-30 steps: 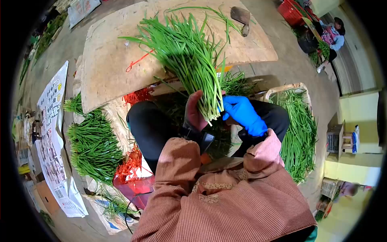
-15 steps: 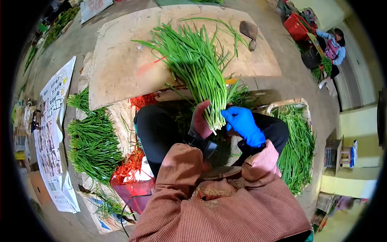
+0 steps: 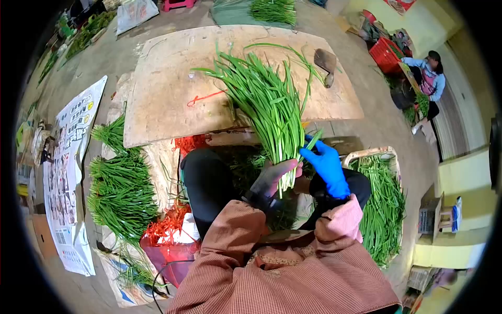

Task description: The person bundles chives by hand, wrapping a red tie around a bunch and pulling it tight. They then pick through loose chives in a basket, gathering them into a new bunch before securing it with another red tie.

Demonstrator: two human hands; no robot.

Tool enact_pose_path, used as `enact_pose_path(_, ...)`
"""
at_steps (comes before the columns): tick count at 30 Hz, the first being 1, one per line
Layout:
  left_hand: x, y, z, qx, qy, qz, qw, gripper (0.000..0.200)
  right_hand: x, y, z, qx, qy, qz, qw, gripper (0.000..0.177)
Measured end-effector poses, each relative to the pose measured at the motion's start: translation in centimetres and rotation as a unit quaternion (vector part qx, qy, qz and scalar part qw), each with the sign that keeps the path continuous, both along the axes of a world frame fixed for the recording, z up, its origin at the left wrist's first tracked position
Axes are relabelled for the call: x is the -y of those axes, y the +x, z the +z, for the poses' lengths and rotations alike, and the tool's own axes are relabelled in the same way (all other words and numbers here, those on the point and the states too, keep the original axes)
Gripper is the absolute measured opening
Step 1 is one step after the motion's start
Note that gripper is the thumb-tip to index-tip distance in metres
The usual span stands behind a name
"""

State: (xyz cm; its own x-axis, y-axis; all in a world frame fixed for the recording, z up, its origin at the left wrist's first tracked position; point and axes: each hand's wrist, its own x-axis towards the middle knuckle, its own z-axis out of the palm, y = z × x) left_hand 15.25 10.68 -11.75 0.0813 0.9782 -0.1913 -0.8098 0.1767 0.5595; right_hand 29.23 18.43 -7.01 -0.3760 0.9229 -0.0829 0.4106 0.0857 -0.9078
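Observation:
A bunch of green garlic chives (image 3: 266, 104) slants up from my lap, its leafy ends on the wooden board (image 3: 167, 99). My left hand (image 3: 274, 175) is wrapped round the pale stem ends, which stick out below the fingers. My right hand (image 3: 327, 167), in a blue glove, is at the bunch's right side, thumb and forefinger pinched on a chive blade (image 3: 314, 139). On the board left of the bunch lies a thin red tie (image 3: 206, 98). Right of it are loose chive blades (image 3: 285, 48) and a dark brown flat tool with a short handle (image 3: 325, 65).
Chive piles (image 3: 123, 183) lie to my left, beside red strips (image 3: 164, 227) in a pink container (image 3: 167, 256). A basket of chives (image 3: 379, 209) stands by my right knee. Farther right, a person (image 3: 431, 78) sits near a red crate (image 3: 386, 55).
The view has tilted up slightly. My left hand has turned its grip round the stems. My right hand has gone from the stem ends up to a blade at the bunch's right side.

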Motion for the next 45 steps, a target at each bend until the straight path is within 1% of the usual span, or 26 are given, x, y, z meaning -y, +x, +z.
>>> enact_pose_path(1, 0.1, 0.1, -0.1, -0.002, -0.001, -0.005, 1.0, 0.041, 0.2, -1.3, -0.2, 0.003, 0.028, 0.002, 1.0, 0.03)
enact_pose_path(2, 0.1, 0.1, -0.5, -0.026, 0.016, -0.011, 0.999, 0.041, 0.2, -2.2, 0.1, 0.045, 0.008, 0.029, 0.999, 0.034)
enact_pose_path(5, 0.1, -0.5, -1.8, -0.049, 0.043, -0.03, 0.997, 0.043, 0.2, -3.0, -1.0, 0.033, -0.055, 0.018, 0.998, 0.031)
enact_pose_path(7, 0.4, -0.5, -2.2, 0.013, 0.005, -0.054, 0.998, 0.045, 0.0, -2.7, -2.9, 0.007, -0.016, -0.001, 1.0, 0.029)
enact_pose_path(9, 0.9, -0.3, -1.8, 0.06, 0.016, -0.026, 0.998, 0.048, 0.2, -2.4, -3.8, -0.016, 0.023, -0.024, 0.999, 0.027)
enact_pose_path(11, 1.3, -0.3, -0.9, 0.317, -0.017, -0.054, 0.947, 0.045, 0.4, -2.1, -4.5, -0.077, -0.027, -0.046, 0.996, 0.024)
enact_pose_path(12, 1.1, -0.2, -2.2, 0.359, 0.03, -0.077, 0.93, 0.046, 0.2, -2.0, -5.0, -0.063, -0.042, -0.037, 0.996, 0.025)
enact_pose_path(16, 0.7, -0.3, -3.3, 0.39, 0.086, -0.126, 0.908, 0.055, 0.2, -1.7, -4.2, -0.045, -0.088, -0.015, 0.995, 0.028)
enact_pose_path(17, 1.1, -0.1, -3.6, 0.392, 0.081, -0.128, 0.907, 0.055, 0.3, -1.6, -3.5, -0.054, -0.121, -0.012, 0.991, 0.028)
enact_pose_path(19, 1.3, -0.1, -4.2, 0.288, 0.009, -0.085, 0.954, 0.053, 0.2, -1.3, -3.2, -0.018, -0.058, 0.007, 0.998, 0.026)
enact_pose_path(20, 1.3, -0.2, -3.9, 0.225, -0.03, -0.077, 0.971, 0.051, 0.1, -1.2, -2.6, 0.017, -0.084, 0.016, 0.996, 0.028)
enact_pose_path(21, 1.3, -0.2, -3.6, 0.226, -0.03, -0.078, 0.971, 0.051, 0.3, -1.1, -2.0, 0.018, -0.084, 0.015, 0.996, 0.028)
enact_pose_path(23, 1.2, -0.2, -2.8, 0.125, -0.029, -0.064, 0.99, 0.049, 0.7, -1.0, -0.9, 0.007, -0.099, 0.005, 0.995, 0.03)
enact_pose_path(24, 1.0, -0.1, -2.5, 0.116, -0.038, -0.054, 0.991, 0.046, 0.8, -0.9, -1.4, -0.057, -0.078, 0.008, 0.995, 0.039)
enact_pose_path(25, 0.9, 0.2, -2.7, 0.118, -0.036, -0.054, 0.991, 0.046, 0.9, -1.0, -1.3, -0.056, -0.077, 0.007, 0.995, 0.039)
enact_pose_path(27, 0.7, 0.6, -3.3, -0.022, -0.029, -0.037, 0.999, 0.041, 1.2, -1.4, -0.8, 0.045, 0.014, 0.047, 0.998, 0.046)
enact_pose_path(29, 0.6, 0.6, -3.1, -0.001, 0.023, -0.028, 0.999, 0.039, 0.9, -1.2, -1.5, 0.097, 0.032, 0.051, 0.993, 0.049)
enact_pose_path(31, 1.1, 0.4, -2.0, 0.007, -0.001, -0.025, 1.0, 0.04, 1.2, -1.5, -0.5, 0.086, -0.082, 0.028, 0.993, 0.048)
enact_pose_path(32, 1.2, 0.3, -2.3, 0.029, -0.006, -0.042, 0.999, 0.043, 1.2, -1.7, -1.0, 0.045, -0.023, 0.032, 0.998, 0.045)
enact_pose_path(33, 1.2, 0.2, -2.5, 0.029, -0.005, -0.045, 0.999, 0.043, 1.2, -1.5, -1.2, 0.046, -0.023, 0.028, 0.998, 0.045)
enact_pose_path(36, 1.3, -0.1, -3.1, 0.2, -0.013, -0.088, 0.976, 0.052, 1.4, -1.4, -1.7, -0.031, -0.041, 0.018, 0.999, 0.036)
enact_pose_path(37, 1.3, -0.1, -3.3, 0.199, -0.013, -0.092, 0.976, 0.052, 1.5, -1.3, -2.0, -0.032, -0.041, 0.015, 0.999, 0.036)
enact_pose_path(39, 1.3, -0.1, -3.5, 0.15, 0.006, -0.076, 0.986, 0.053, 1.5, -1.2, -2.5, -0.117, -0.08, -0.045, 0.989, 0.033)
enact_pose_path(40, 1.1, 0.1, -4.7, 0.131, 0.005, -0.085, 0.988, 0.057, 1.2, -0.8, -3.1, -0.115, -0.053, -0.051, 0.991, 0.026)
enact_pose_path(43, 1.1, 0.1, -3.4, 0.115, 0.012, -0.077, 0.99, 0.06, 1.0, -0.4, -2.7, -0.089, -0.009, -0.063, 0.994, 0.022)
enact_pose_path(45, 1.1, 0.1, -3.3, 0.134, 0.019, -0.088, 0.987, 0.063, 1.0, -0.1, -1.8, -0.046, -0.02, -0.061, 0.997, 0.02)
